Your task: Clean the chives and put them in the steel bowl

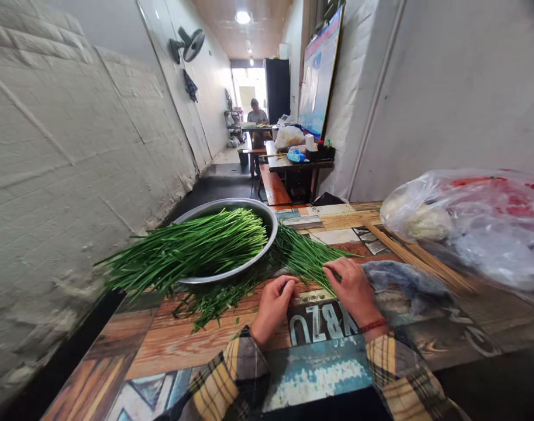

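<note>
Sorting or cleaning long, thin, dark-green leafy stalks (306,251) seems to be the step in hand; they lie in a loose pile at the centre of the frame, on the wood-patterned, patchwork worktop (161,339). The right hand (349,286), right of centre, bends its thumb and fingers at the pile's near right edge; whether it pinches a stalk, I cannot tell. The left hand (276,301), just below the pile, has its fingers curled in with the thumb against them; anything inside is hidden. Left of centre, a round silver metal bowl (272,234) carries a thick bundle of similar green stalks (200,245), overhanging its left rim. The next move probably calls for a light fingertip pinch, separating a few stalks without bruising them.
</note>
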{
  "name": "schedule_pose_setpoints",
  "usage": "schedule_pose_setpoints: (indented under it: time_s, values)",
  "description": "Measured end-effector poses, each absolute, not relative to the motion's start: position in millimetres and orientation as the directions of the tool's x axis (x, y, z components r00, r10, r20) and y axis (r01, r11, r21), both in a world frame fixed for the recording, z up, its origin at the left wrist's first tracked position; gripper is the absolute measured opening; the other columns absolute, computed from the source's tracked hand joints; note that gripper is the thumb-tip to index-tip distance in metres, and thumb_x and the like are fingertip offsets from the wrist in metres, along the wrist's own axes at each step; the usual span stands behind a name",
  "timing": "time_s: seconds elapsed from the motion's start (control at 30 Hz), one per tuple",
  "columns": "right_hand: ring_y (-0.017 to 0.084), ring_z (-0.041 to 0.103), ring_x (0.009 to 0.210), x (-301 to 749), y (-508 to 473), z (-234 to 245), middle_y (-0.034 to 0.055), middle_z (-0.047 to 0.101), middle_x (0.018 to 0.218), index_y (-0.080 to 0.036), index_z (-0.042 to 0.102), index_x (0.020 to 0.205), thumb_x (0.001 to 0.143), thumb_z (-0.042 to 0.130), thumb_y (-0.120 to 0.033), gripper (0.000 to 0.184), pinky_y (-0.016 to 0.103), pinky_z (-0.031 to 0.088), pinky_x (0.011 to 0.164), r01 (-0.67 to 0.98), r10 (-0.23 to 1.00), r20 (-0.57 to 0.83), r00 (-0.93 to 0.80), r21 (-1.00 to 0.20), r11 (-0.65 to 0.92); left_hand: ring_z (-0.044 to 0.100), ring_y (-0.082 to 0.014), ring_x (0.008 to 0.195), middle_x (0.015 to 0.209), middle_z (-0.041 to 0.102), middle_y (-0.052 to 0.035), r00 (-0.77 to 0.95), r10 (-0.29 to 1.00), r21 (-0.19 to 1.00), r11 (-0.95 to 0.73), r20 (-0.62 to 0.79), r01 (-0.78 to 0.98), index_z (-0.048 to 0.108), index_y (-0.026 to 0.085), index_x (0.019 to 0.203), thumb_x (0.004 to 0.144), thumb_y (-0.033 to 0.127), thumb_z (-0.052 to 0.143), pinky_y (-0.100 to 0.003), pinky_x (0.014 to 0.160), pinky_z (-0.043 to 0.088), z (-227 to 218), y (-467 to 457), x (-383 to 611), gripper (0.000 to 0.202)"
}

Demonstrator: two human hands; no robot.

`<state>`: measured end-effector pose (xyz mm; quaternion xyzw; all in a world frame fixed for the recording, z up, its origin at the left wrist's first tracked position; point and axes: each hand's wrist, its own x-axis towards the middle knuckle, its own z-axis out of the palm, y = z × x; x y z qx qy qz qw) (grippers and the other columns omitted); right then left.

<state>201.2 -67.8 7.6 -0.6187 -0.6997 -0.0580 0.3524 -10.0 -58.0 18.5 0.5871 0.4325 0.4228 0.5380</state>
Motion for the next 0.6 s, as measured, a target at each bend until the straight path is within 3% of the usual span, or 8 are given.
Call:
schedule_pose_setpoints:
  time_s: [0.13, 0.23, 0.4, 0.5, 0.6]
  values:
    - [0.024, 0.055, 0.094, 200.3, -74.9, -0.4, 0.007, 0.067, 0.095, -0.024, 0.068, 0.097, 0.091, 0.052, -0.037, 0.022, 0.037, 0.037, 0.079, 0.955, 0.843, 0.538, 0.031, -0.264, 0.133, 0.053, -0.0115, 0.052, 0.063, 0.059, -0.0004, 0.268, 0.962, 0.997, -0.066, 0.051, 0.049, 0.068, 0.014, 0.088, 0.082, 0.043, 0.055, -0.022, 0.05, 0.041, 16.8, -57.6, -10.2, 0.033]
    - [0.024, 0.056, 0.092, 206.7, -76.4, -5.2, 0.0071, 0.068, 0.092, -0.024, 0.069, 0.094, 0.091, 0.05, -0.037, 0.023, 0.036, 0.038, 0.078, 0.95, 0.836, 0.543, 0.078, -0.295, 0.104, 0.053, -0.011, 0.051, 0.062, 0.06, -0.0005, 0.265, 0.962, 0.996, -0.074, 0.059, 0.047, 0.067, 0.014, 0.086, 0.082, 0.042, 0.055, -0.021, 0.049, 0.04, 15.5, -57.1, -9.8, 0.031]
    - [0.022, 0.06, 0.088, 199.9, -80.3, -4.3, 0.0082, 0.069, 0.091, -0.019, 0.07, 0.09, 0.09, 0.045, -0.047, 0.037, 0.036, 0.044, 0.083, 0.725, 0.782, 0.544, 0.304, -0.665, 0.181, 0.053, -0.011, 0.051, 0.062, 0.058, 0.0002, 0.247, 0.963, 0.994, -0.112, 0.105, 0.017, 0.065, 0.014, 0.082, 0.082, 0.039, 0.053, -0.022, 0.05, 0.04, 16.4, -55.0, -10.3, 0.027]
    - [0.021, 0.061, 0.08, 183.4, -89.3, -4.8, 0.0062, 0.07, 0.084, -0.017, 0.069, 0.092, 0.087, 0.049, -0.053, 0.041, 0.033, 0.047, 0.076, 0.487, 0.821, 0.398, 0.41, -0.856, 0.172, 0.053, -0.0119, 0.053, 0.063, 0.057, 0.0001, 0.199, 0.97, 0.989, -0.146, 0.138, 0.029, 0.065, 0.015, 0.088, 0.085, 0.036, 0.05, -0.023, 0.052, 0.041, 19.0, -54.2, -11.6, 0.026]
    - [0.019, 0.06, 0.071, 167.3, -100.7, -7.5, 0.0041, 0.068, 0.074, -0.016, 0.069, 0.092, 0.084, 0.052, -0.056, 0.045, 0.03, 0.048, 0.067, 0.313, 0.879, 0.245, 0.408, -0.942, 0.117, 0.055, -0.0142, 0.059, 0.066, 0.059, -0.0016, 0.124, 0.967, 0.967, -0.236, 0.224, 0.094, 0.064, 0.015, 0.091, 0.087, 0.032, 0.047, -0.025, 0.057, 0.043, 23.2, -55.9, -13.4, 0.025]
